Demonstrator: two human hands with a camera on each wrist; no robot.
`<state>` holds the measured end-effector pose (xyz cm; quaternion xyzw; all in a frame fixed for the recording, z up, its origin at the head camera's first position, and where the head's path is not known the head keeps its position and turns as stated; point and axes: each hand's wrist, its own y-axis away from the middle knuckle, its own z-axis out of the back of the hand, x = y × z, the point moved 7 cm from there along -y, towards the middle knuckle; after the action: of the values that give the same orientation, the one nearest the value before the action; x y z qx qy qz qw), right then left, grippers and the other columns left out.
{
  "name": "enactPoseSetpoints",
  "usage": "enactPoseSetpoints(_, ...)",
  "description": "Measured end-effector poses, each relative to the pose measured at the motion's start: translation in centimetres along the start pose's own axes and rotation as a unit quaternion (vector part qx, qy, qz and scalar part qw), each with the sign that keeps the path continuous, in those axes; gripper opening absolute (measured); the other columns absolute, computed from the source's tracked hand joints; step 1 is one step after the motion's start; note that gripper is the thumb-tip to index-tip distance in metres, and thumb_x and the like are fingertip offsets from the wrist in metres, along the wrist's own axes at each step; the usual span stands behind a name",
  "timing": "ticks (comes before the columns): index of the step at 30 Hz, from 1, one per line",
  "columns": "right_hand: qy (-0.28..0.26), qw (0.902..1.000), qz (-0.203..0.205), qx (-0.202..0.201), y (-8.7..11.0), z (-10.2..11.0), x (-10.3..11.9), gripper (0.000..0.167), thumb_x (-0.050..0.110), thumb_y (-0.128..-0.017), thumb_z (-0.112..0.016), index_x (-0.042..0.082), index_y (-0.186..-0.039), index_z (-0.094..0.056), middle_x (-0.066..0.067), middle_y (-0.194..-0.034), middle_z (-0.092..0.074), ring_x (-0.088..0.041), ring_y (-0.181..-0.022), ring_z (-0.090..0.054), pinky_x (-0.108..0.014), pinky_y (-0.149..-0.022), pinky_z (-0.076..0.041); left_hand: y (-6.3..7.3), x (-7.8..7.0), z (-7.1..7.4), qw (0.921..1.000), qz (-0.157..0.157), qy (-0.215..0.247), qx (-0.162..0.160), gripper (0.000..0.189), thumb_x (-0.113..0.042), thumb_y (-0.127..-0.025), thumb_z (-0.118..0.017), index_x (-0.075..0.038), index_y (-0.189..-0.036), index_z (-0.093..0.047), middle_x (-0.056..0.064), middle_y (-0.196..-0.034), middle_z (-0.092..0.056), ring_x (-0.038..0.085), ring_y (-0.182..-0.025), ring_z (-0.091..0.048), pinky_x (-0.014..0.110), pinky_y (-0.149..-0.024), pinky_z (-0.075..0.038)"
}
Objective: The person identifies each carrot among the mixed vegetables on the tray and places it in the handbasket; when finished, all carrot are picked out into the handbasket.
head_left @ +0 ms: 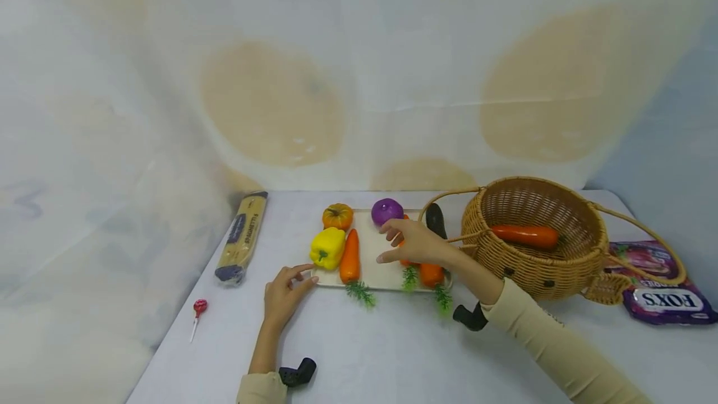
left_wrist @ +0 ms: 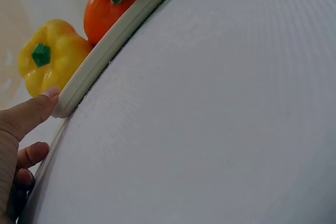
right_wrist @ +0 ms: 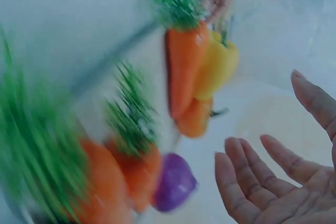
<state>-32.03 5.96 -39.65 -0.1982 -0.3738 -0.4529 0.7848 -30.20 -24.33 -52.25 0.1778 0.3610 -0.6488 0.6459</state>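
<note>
My left hand is at the front left corner of a cream tray; in the left wrist view its thumb touches the corner beside a yellow bell pepper. My right hand hovers over the tray's right half, holding nothing, its fingers spread in the right wrist view. On the tray lie a carrot, a small orange pumpkin, a purple onion, a dark eggplant and another carrot. My right hand partly hides a further carrot between these.
A wicker basket with looped handles stands right of the tray, with an orange-red carrot inside. Beyond it lies a purple FOX'S bag. To the left are a spaghetti packet and a red lollipop.
</note>
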Motion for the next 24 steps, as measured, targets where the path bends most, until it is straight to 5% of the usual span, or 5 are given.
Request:
enactPoseSetpoints(11,-0.077,0.9915,-0.079,-0.069,-2.4,-6.4,-2.5,0.062,0.031,-0.078,-0.084,0.002,-0.127,-0.058,-0.016,-0.112,-0.065,-0.025,-0.099,-0.063,-0.037,-0.084,-0.055,-0.1,-0.3,0.1,1.0,0.004,0.003,0.003,0.029,-0.043,-0.085,-0.076,-0.032,-0.112,-0.075,-0.004,-0.086,-0.06,0.014,-0.07,-0.044,0.035,-0.074,-0.024)
enactPoseSetpoints(24,-0.09,0.9633,-0.167,-0.19,-4.4,-10.4,-3.0,0.076,0.038,-0.077,-0.084,0.0,-0.133,-0.05,-0.019,-0.116,-0.055,-0.031,-0.101,-0.055,-0.045,-0.088,-0.049,-0.1,-0.4,0.2,1.0,0.0,0.001,0.002,0.029,-0.042,-0.085,-0.077,-0.032,-0.112,-0.074,-0.004,-0.085,-0.059,0.014,-0.071,-0.045,0.035,-0.075,-0.025)
